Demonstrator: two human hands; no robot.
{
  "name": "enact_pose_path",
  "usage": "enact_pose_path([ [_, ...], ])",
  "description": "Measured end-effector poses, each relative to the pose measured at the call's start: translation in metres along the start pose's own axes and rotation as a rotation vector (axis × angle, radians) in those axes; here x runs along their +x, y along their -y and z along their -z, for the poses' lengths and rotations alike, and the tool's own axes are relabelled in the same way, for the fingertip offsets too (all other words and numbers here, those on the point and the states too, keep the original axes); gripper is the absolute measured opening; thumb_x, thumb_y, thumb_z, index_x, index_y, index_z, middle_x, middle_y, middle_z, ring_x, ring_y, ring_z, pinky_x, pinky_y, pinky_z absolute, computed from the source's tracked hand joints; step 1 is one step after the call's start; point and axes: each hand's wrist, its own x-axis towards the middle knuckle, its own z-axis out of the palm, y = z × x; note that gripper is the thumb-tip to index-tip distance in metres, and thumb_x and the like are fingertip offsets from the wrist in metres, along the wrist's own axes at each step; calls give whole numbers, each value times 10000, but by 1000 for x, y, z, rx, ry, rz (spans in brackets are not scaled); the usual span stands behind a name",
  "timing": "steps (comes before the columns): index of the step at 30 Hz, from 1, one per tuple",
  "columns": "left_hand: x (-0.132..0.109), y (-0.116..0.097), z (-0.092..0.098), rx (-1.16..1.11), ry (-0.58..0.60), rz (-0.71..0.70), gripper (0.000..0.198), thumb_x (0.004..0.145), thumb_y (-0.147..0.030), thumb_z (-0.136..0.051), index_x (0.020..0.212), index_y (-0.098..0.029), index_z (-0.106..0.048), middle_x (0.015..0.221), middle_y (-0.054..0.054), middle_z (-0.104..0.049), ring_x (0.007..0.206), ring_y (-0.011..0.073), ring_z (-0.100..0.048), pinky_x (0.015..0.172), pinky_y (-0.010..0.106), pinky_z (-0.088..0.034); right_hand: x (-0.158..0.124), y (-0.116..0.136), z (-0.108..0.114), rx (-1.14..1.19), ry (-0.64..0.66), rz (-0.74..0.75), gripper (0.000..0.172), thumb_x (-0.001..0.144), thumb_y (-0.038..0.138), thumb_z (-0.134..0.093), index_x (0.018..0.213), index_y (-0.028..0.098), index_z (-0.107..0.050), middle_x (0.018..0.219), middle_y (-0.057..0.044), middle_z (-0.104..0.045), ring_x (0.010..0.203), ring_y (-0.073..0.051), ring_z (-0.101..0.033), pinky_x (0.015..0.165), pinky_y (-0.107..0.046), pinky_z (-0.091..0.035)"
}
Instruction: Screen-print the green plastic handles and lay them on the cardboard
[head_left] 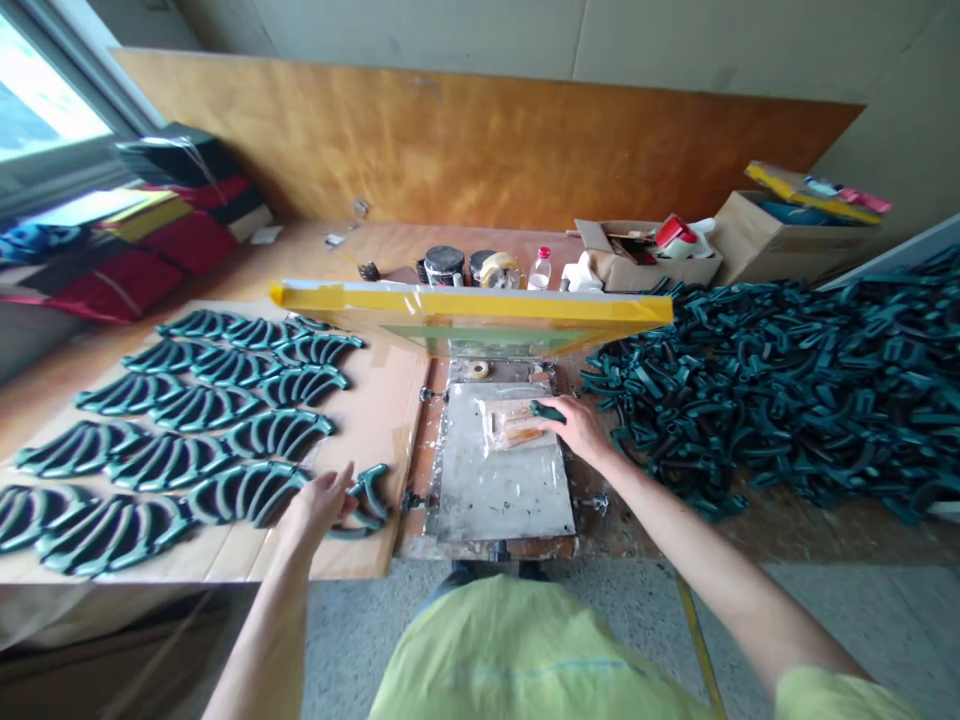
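The right hand [579, 430] is pinching a dark green plastic piece [547, 411]; the spread left hand [319, 505] is hovering just beside another piece [369, 497]. The plastic bottle [538, 272] is showing a label too small to read.

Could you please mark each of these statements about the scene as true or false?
1. The right hand touches a green piece on the metal plate. True.
2. The yellow-edged frame lies flat on the plate. False: it is raised above the plate.
3. The left hand grips a clear bottle. False: it is at green pieces by the edge of the wooden board.
4. A loose heap of green pieces lies to the right of the plate. True.
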Motion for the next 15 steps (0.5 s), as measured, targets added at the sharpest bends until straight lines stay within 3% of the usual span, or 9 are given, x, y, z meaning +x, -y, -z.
enact_pose_path([
  [3, -5, -80, -4, -229, -8, -150, 484, 747, -651, -572, 744, -170, -625, 542, 36, -647, 503, 177, -617, 511, 264, -500, 20, 33, -36, -18, 22, 156, 324, 841, 216, -684, 1165, 230, -679, 1041, -50, -703, 964, -200, -586, 911, -349, -453],
  [7, -24, -162, -4, -503, -10, -369, 424, 761, -571, -634, 855, -157, -639, 546, 4, -632, 466, 117, -579, 488, 202, -480, 20, 34, -62, -44, 91, 219, 278, 882, 205, -628, 1148, 234, -704, 984, -51, -707, 900, -198, -556, 840, -345, -468],
  [11, -38, -210, 0, -797, -35, -578, 427, 806, -599, -574, 932, -191, -576, 586, -19, -646, 450, 103, -575, 472, 191, -476, 15, 24, -69, -29, 67, 276, 337, 920, 158, -544, 1209, 274, -673, 1093, -63, -688, 1048, -209, -551, 937, -389, -462],
  [15, -42, -230, 0, -917, -20, -636, 477, 847, -657, -453, 837, -189, -545, 565, -1, -640, 438, 107, -564, 470, 203, -472, 13, 25, -68, -33, 116, 311, 400, 914, 89, -477, 1238, 240, -656, 1245, -77, -655, 1202, -218, -532, 1068, -442, -398],
])
